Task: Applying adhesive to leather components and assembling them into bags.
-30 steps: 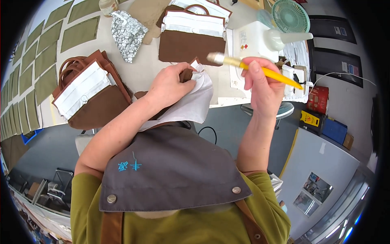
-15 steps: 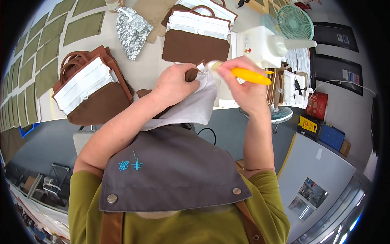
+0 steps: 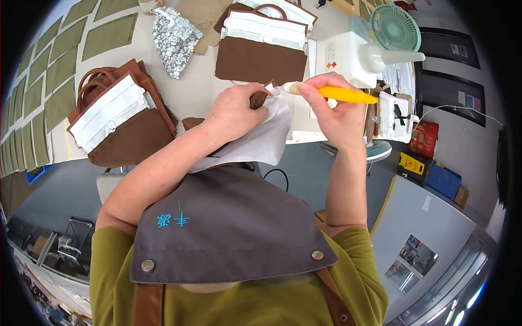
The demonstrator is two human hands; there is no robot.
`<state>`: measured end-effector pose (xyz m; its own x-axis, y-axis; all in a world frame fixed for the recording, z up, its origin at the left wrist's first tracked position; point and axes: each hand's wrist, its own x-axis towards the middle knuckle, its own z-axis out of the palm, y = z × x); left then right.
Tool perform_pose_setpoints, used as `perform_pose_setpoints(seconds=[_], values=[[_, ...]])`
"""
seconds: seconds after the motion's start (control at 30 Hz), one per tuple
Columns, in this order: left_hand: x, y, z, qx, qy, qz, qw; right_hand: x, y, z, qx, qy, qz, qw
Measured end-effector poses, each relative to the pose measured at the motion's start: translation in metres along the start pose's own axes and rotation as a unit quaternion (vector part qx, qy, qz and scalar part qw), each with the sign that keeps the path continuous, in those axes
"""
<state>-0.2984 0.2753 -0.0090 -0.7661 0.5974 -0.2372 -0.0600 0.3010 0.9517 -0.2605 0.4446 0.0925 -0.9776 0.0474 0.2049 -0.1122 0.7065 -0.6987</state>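
Near the table's front edge, my left hand (image 3: 234,111) is closed on a brown bag piece (image 3: 258,100). Pale grey lining (image 3: 274,127) hangs from the piece toward my apron. My right hand (image 3: 340,117) grips a yellow-handled brush (image 3: 348,95), its handle pointing right. The brush's pale bristles meet or almost touch the white and brown edge beside my left fingers; I cannot tell which. My left fingers hide part of the bag piece.
Stacked brown bag pieces with handles (image 3: 128,117) lie left, more brown bag panels (image 3: 261,58) ahead. A white bottle with a spout (image 3: 348,60) and a green fan (image 3: 395,28) stand at right. Floral cloth (image 3: 175,41) and olive panels (image 3: 110,37) lie on the table (image 3: 147,51).
My right hand has shifted slightly right, and the brush handle now points further right and slightly higher. My left hand still grips the bag piece in nearly the same place.
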Motion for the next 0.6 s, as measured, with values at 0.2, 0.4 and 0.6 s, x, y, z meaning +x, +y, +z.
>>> perform_pose_setpoints(seconds=[0.2, 0.4, 0.6], values=[[0.0, 0.001, 0.003, 0.0, -0.013, 0.01, 1.0, -0.002, 0.0, -0.001, -0.071, -0.083, -0.045, 0.993], [0.0, 0.002, 0.003, -0.001, -0.001, 0.025, 1.0, 0.002, -0.005, -0.001, -0.067, -0.155, -0.023, 0.985], [0.0, 0.007, 0.002, 0.008, -0.007, 0.012, 1.0, 0.003, -0.003, 0.011, -0.094, -0.121, -0.045, 0.987]])
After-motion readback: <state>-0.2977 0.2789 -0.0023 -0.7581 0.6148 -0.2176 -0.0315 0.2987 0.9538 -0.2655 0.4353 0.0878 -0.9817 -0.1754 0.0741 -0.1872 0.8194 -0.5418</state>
